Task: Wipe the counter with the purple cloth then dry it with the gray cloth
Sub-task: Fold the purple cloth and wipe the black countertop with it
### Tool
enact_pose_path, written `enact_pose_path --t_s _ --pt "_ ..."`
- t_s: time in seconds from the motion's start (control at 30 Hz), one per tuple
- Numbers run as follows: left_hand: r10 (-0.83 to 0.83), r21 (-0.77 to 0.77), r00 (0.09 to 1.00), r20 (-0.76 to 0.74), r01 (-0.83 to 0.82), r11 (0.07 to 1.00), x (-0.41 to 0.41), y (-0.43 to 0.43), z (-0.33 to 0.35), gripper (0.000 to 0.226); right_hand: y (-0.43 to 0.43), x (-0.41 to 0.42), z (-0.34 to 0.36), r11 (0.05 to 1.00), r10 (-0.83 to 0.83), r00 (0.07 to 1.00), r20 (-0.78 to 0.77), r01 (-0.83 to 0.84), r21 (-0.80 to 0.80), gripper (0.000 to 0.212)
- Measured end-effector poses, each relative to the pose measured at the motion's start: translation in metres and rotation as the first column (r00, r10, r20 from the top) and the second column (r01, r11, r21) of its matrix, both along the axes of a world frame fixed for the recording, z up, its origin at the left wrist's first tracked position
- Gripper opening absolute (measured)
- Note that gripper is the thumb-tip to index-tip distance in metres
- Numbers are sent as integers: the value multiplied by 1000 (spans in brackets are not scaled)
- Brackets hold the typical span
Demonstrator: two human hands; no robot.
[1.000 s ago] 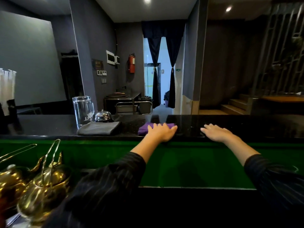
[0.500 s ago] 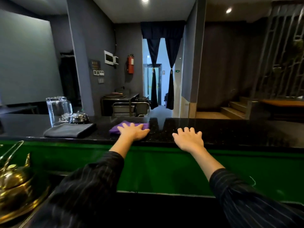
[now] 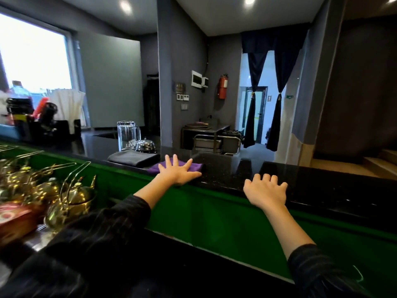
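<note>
L grip (image 3: 179,172) lies flat, fingers spread, pressing on purple cloth (image 3: 196,166) by the table's (image 3: 322,181) front edge. Folded gray cloth (image 3: 133,158) sits just left of it. R grip (image 3: 266,193) is flat on bare table, fingers apart, holding nothing.

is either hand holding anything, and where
Nothing is gripped. The left hand presses flat, fingers spread, on top of the purple cloth; the right hand lies flat on the bare counter.
</note>
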State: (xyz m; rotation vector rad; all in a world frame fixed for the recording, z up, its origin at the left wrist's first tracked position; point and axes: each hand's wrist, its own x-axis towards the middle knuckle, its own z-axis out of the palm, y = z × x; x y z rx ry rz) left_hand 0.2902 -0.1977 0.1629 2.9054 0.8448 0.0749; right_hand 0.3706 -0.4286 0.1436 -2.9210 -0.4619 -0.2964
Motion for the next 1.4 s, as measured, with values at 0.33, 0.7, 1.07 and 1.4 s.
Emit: enact_pose_path --t_s 0.33,0.7,1.07,1.4 --pt "-151 17 985 -87 153 988 100 -42 5 72 1 1 -1 1000 -9 999 39 10 -23 54" --pt "-229 -6 973 -28 229 973 80 15 -2 68 -54 29 18 976 212 977 1 -212 56 39" --pt "-258 -14 955 -146 259 966 196 -65 12 71 -50 33 5 977 139 961 241 -172 123 24" --pt "-566 -34 816 -113 566 823 142 -126 5 56 -57 18 12 926 -47 966 253 -54 374 20"
